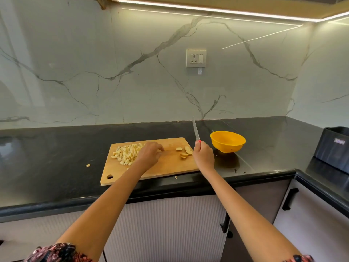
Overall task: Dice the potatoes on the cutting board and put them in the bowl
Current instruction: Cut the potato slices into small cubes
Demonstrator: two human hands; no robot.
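Head | right grip [203, 155] clasps steel knife [196, 131] | left grip [150, 153] loose | wooden board [170, 163]

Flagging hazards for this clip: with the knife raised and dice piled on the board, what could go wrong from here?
1. The right hand holds the knife point up, off the board; the left hand reaching toward the slices could meet the blade.
2. The dice lie far from the bowl; carrying them may spill. Two bits are already on the counter.
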